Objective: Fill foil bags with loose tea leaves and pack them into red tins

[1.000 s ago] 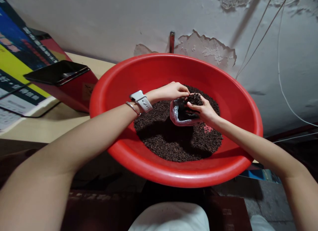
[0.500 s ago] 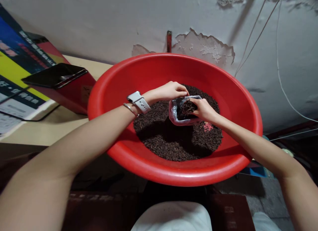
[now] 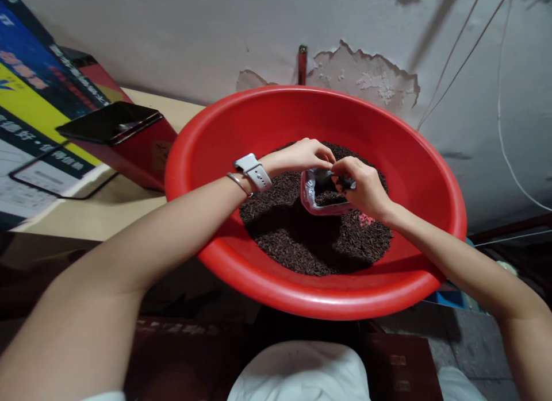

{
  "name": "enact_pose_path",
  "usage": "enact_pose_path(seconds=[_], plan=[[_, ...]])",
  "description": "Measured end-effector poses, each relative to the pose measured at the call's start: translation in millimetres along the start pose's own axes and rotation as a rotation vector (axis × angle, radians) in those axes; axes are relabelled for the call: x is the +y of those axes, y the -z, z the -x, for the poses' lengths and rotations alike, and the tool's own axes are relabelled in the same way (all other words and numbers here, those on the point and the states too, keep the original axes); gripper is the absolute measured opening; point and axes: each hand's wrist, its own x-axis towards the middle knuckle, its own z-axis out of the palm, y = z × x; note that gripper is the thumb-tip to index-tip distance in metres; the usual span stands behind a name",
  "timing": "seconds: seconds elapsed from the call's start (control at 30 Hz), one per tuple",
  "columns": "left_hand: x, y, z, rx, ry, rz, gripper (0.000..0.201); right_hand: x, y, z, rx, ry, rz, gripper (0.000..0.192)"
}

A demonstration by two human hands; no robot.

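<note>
A small box-shaped container lined with a clear plastic bag (image 3: 307, 195) stands in the dark, dry tea leaves (image 3: 293, 246), with more leaves inside it. My left hand (image 3: 307, 155), with a watch and bangle on its wrist, reaches over the far side and pinches the bag's upper edge. Close beside those fingertips, my right hand (image 3: 364, 182) is closed at the bag's far right edge, its fingers curled down. Dark bits show under the right fingers. Both hands partly hide the opening. All of this is within a wide red basin (image 3: 328, 300).
On the pale tabletop (image 3: 129, 214) at left are a red tin with a black lid (image 3: 138, 145) and a printed box (image 3: 38, 102). Behind the basin rises a wall with peeling plaster (image 3: 366, 73). Cords (image 3: 457, 50) hang at right.
My right hand has come up out of the container, where it held leaves, to the bag's edge near my left fingertips. The left hand stays at the rim. The view has shifted slightly.
</note>
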Motion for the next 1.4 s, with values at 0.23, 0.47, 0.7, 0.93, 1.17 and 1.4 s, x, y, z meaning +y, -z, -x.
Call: enact_pose_path(seconds=[0.23, 0.47, 0.7, 0.93, 1.17, 1.4], plan=[[-2.4, -3.4, -2.6, 0.007, -0.004, 0.022, 0.032, -35.2, -12.9, 22.6, -0.583, 0.541, 0.007, 0.032], [1.8, -3.8, -1.8, 0.030, 0.000, 0.013, 0.028, -51.5, -74.5, 13.6, -1.150, 0.506, 0.198, 0.120], [4.5, -2.8, -0.3, 0.050, 0.040, 0.011, 0.029, -63.7, -117.5, -16.0, -1.214, 0.402, 0.069, 0.114], [4.0, -2.0, -0.4, 0.037, 0.024, -0.002, 0.030, -38.4, -74.1, 10.4, -1.374, 0.240, -0.015, 0.094], [-5.8, -0.8, -5.0, 0.047, 0.000, 0.003, 0.031, -1.3, 6.4, 31.5, -1.407, 0.032, 0.125, 0.057], [-6.7, 0.3, -5.6, 0.040, 0.019, -0.018, 0.033, 0.7, 69.6, -7.9, -1.123, -0.039, 0.165, 0.051]])
